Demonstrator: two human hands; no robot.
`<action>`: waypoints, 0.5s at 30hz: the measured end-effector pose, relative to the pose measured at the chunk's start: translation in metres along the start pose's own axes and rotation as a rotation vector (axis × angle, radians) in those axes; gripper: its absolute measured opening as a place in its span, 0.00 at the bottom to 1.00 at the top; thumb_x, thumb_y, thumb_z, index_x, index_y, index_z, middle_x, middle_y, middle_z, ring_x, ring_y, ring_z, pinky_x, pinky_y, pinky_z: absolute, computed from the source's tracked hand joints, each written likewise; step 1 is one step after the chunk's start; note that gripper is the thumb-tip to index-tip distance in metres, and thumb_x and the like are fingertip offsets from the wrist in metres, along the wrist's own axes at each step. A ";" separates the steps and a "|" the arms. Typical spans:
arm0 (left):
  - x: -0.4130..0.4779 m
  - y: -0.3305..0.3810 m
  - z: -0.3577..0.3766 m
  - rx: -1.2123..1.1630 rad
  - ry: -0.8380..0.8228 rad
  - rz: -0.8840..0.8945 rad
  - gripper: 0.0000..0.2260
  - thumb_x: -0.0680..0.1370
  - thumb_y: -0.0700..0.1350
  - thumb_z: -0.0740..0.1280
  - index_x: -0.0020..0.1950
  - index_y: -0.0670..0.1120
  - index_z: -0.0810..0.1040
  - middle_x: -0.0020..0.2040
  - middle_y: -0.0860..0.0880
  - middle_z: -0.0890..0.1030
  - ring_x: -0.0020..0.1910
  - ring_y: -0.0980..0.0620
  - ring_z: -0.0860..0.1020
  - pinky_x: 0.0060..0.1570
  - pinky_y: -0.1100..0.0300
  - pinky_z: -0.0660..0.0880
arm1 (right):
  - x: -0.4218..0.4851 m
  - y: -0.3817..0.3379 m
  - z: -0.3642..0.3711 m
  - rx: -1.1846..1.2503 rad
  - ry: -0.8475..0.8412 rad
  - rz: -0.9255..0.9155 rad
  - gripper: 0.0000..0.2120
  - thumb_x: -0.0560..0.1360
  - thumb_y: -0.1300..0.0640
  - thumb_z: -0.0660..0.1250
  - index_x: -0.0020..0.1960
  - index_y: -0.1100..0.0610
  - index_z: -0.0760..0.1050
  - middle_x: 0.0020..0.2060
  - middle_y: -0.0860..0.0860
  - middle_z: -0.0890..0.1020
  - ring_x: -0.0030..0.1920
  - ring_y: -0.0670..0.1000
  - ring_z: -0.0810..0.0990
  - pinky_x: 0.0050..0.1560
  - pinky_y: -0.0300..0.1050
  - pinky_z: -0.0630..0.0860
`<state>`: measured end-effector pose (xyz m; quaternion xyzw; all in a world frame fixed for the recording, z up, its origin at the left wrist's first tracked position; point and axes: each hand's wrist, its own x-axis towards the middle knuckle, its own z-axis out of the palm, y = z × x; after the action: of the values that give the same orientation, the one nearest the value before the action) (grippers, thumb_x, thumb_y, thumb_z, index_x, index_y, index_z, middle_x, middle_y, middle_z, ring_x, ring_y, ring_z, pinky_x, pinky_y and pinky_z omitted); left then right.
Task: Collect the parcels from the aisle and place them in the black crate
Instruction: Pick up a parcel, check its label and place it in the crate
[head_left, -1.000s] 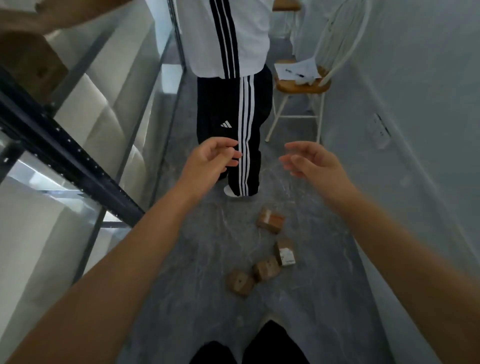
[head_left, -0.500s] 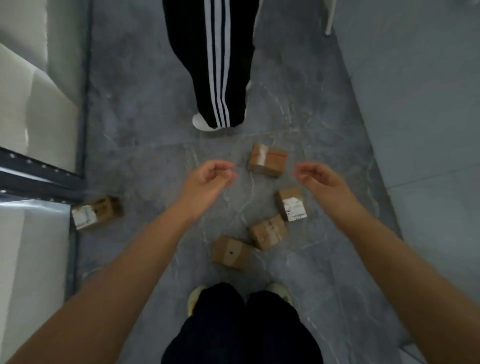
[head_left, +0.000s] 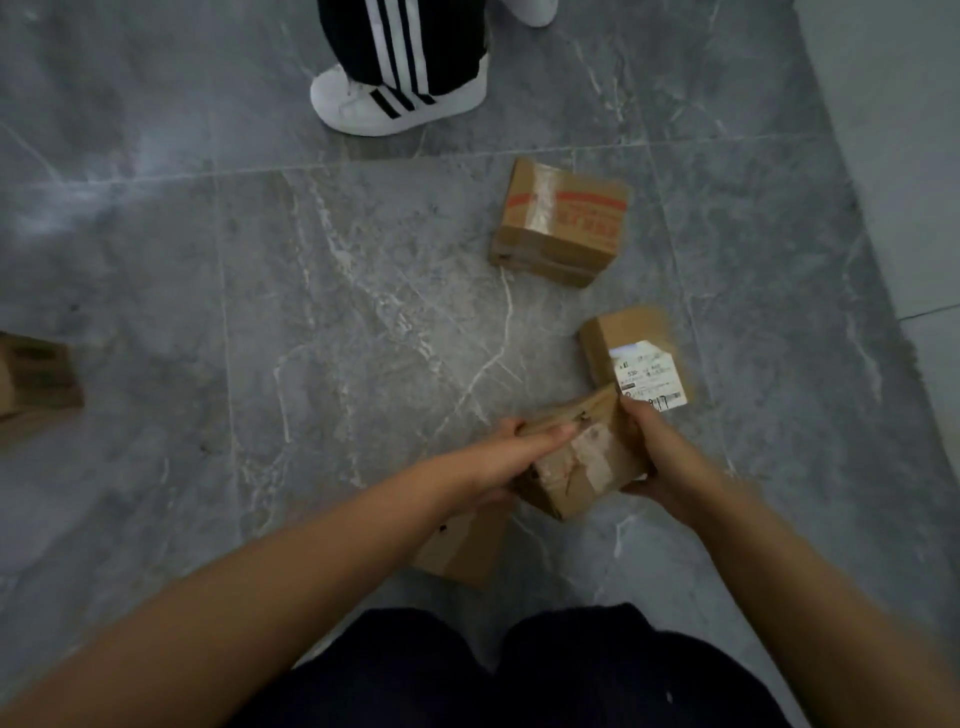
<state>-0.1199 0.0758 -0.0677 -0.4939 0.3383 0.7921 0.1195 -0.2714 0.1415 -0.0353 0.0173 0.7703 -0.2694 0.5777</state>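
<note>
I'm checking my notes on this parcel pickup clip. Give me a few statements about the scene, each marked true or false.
1. The left hand and the right hand grip the same taped parcel. True.
2. The black crate stands beside the parcels. False: no crate is in view.
3. The labelled parcel lies on the floor, just beyond the right hand. True.
4. The red-printed parcel is stacked on the labelled parcel. False: it lies apart from it, on the floor.
5. Nobody else stands in the aisle. False: another person's white shoe and striped trouser leg show at the top.
</note>
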 end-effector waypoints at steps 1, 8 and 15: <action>-0.013 0.007 0.003 0.004 0.048 0.056 0.38 0.66 0.65 0.70 0.70 0.51 0.62 0.61 0.49 0.76 0.58 0.48 0.77 0.62 0.47 0.73 | -0.013 -0.008 0.000 0.022 0.021 -0.028 0.14 0.78 0.44 0.56 0.59 0.49 0.71 0.56 0.52 0.78 0.54 0.51 0.77 0.57 0.55 0.73; -0.213 0.110 0.018 -0.047 0.280 0.437 0.24 0.74 0.59 0.66 0.68 0.55 0.68 0.67 0.54 0.71 0.58 0.56 0.75 0.47 0.66 0.75 | -0.201 -0.106 -0.006 0.217 -0.073 -0.269 0.18 0.78 0.46 0.58 0.62 0.53 0.74 0.51 0.47 0.80 0.52 0.47 0.78 0.42 0.46 0.77; -0.482 0.236 0.076 0.114 0.268 0.830 0.34 0.72 0.56 0.65 0.73 0.63 0.51 0.76 0.62 0.50 0.73 0.60 0.60 0.65 0.63 0.71 | -0.454 -0.234 -0.041 0.295 -0.172 -0.474 0.33 0.62 0.43 0.71 0.66 0.47 0.68 0.57 0.49 0.79 0.52 0.50 0.81 0.42 0.50 0.79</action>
<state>-0.0630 0.0202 0.4686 -0.4072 0.5638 0.6818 -0.2266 -0.2358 0.0888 0.4726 -0.1021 0.6535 -0.5064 0.5532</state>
